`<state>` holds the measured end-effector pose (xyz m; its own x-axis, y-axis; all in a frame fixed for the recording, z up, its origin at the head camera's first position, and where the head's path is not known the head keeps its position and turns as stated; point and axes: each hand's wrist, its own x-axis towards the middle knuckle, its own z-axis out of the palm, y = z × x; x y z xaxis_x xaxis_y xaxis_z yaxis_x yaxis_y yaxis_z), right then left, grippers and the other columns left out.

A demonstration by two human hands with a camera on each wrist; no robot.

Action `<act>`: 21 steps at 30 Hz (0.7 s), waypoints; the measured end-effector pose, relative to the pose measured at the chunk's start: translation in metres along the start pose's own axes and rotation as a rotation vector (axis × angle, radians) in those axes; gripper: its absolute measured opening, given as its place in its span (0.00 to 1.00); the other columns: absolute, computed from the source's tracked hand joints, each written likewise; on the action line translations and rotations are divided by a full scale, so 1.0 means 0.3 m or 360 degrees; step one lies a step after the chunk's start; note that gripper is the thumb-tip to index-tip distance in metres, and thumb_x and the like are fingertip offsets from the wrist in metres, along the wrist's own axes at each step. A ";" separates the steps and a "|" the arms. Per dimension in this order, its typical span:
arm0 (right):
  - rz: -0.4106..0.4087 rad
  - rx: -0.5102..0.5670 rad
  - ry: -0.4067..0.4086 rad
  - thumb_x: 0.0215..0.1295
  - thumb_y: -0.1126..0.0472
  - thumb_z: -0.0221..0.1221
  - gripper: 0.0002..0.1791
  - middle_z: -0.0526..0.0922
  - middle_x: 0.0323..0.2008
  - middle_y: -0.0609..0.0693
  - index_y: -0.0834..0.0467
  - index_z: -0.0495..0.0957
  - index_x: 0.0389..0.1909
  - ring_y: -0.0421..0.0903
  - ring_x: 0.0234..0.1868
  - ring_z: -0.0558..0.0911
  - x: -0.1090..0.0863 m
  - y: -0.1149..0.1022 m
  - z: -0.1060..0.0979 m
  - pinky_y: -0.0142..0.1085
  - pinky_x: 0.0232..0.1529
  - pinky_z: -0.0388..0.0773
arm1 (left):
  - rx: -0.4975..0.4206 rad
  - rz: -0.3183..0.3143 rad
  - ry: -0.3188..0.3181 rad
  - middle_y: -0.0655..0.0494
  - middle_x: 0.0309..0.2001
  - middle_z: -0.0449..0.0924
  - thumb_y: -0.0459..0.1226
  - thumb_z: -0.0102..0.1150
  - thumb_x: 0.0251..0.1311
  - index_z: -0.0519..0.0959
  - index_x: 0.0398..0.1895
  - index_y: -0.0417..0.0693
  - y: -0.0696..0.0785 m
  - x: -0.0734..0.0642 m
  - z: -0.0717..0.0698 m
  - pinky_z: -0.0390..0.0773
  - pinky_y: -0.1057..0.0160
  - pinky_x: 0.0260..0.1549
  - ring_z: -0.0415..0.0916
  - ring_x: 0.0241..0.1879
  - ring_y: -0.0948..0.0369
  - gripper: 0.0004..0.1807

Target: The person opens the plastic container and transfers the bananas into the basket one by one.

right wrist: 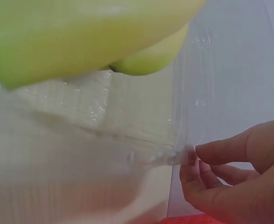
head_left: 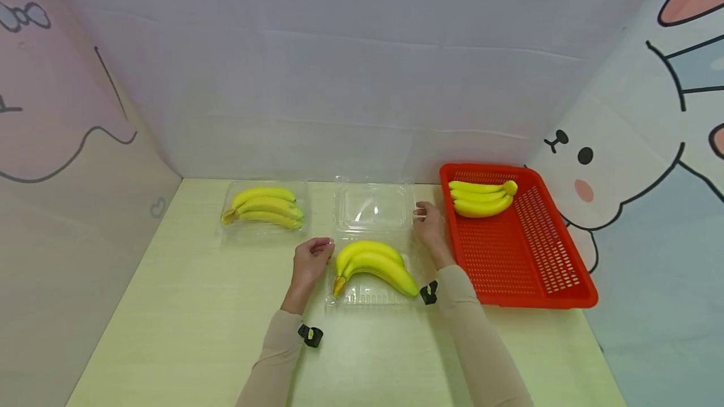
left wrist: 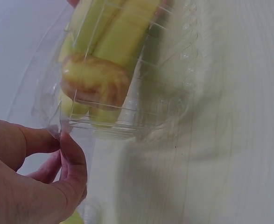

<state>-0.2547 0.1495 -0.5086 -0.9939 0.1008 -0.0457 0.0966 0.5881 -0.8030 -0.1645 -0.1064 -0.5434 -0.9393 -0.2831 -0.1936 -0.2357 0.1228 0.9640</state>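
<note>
A clear plastic clamshell box [head_left: 362,299] lies unfolded on the table, its lid [head_left: 374,206] on the far side. In its near half rests a bunch of yellow bananas [head_left: 376,265], their stem end to the left. My left hand [head_left: 310,261] pinches the box's left edge between thumb and fingertips, seen close in the left wrist view beside the brown banana stem [left wrist: 97,81]. On the opposite side my right hand [head_left: 431,231] pinches the clear plastic edge near the lid's right side. The right wrist view shows that thumb and fingers [right wrist: 221,151] at the plastic corner.
To the left another clear box [head_left: 305,196] contains a bunch of bananas [head_left: 266,207]. A red perforated basket [head_left: 543,301] stands right of my right forearm, with one banana bunch [head_left: 482,198] in its far end. A white cloth wall [head_left: 339,105] rises behind the table.
</note>
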 end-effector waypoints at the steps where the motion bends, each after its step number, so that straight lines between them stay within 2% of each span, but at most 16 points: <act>1: 0.0003 -0.0010 -0.0009 0.66 0.78 0.52 0.20 0.82 0.50 0.70 0.74 0.75 0.59 0.64 0.50 0.82 0.000 0.000 0.000 0.52 0.58 0.79 | 0.0001 -0.0007 0.0003 0.43 0.39 0.85 0.31 0.65 0.68 0.85 0.46 0.31 -0.001 0.001 0.001 0.79 0.74 0.28 0.79 0.31 0.61 0.10; 7: -0.0062 -0.0120 -0.0026 0.64 0.77 0.52 0.20 0.84 0.48 0.69 0.76 0.76 0.57 0.63 0.48 0.83 0.002 0.005 0.002 0.50 0.57 0.79 | -0.0009 0.0026 0.0013 0.43 0.36 0.85 0.30 0.64 0.67 0.84 0.45 0.30 -0.010 0.004 0.004 0.79 0.73 0.27 0.79 0.29 0.62 0.09; 11: -0.0077 -0.0097 -0.0049 0.60 0.75 0.54 0.21 0.86 0.44 0.67 0.76 0.78 0.54 0.62 0.47 0.85 0.025 0.031 0.006 0.50 0.56 0.79 | -0.0022 0.0032 0.0010 0.43 0.36 0.85 0.29 0.64 0.67 0.84 0.45 0.29 -0.007 0.002 0.003 0.79 0.73 0.27 0.78 0.29 0.62 0.09; 14: -0.0144 -0.0106 -0.0058 0.58 0.73 0.55 0.20 0.88 0.41 0.61 0.71 0.81 0.52 0.57 0.44 0.86 0.070 0.094 0.024 0.46 0.55 0.80 | -0.0023 0.0031 0.0006 0.44 0.37 0.85 0.29 0.64 0.67 0.84 0.46 0.30 -0.005 0.000 0.002 0.79 0.74 0.27 0.78 0.29 0.63 0.09; 17: -0.0288 -0.0131 0.0008 0.56 0.71 0.56 0.18 0.88 0.36 0.54 0.69 0.83 0.48 0.49 0.37 0.85 0.169 0.256 0.091 0.36 0.46 0.82 | -0.0022 0.0030 0.0002 0.44 0.37 0.85 0.30 0.64 0.68 0.84 0.47 0.30 -0.005 -0.002 0.000 0.78 0.74 0.27 0.77 0.29 0.65 0.10; 19: -0.0256 -0.0147 -0.0034 0.58 0.70 0.59 0.18 0.88 0.38 0.54 0.69 0.82 0.50 0.48 0.39 0.85 0.189 0.280 0.103 0.36 0.47 0.82 | -0.0018 0.0038 -0.0004 0.44 0.38 0.85 0.30 0.63 0.68 0.84 0.47 0.30 -0.006 -0.004 -0.001 0.78 0.75 0.28 0.77 0.29 0.65 0.10; 21: -0.0179 -0.0147 -0.0084 0.59 0.71 0.59 0.19 0.87 0.40 0.59 0.73 0.79 0.52 0.52 0.41 0.85 0.179 0.260 0.099 0.38 0.48 0.83 | -0.0020 0.0042 -0.0008 0.43 0.38 0.85 0.30 0.63 0.68 0.84 0.47 0.30 -0.006 -0.005 -0.002 0.78 0.74 0.28 0.77 0.30 0.64 0.10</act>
<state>-0.3021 0.1771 -0.5913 -0.9999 -0.0107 0.0085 -0.0134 0.6650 -0.7467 -0.1624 -0.1067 -0.5447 -0.9465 -0.2751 -0.1690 -0.2077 0.1181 0.9710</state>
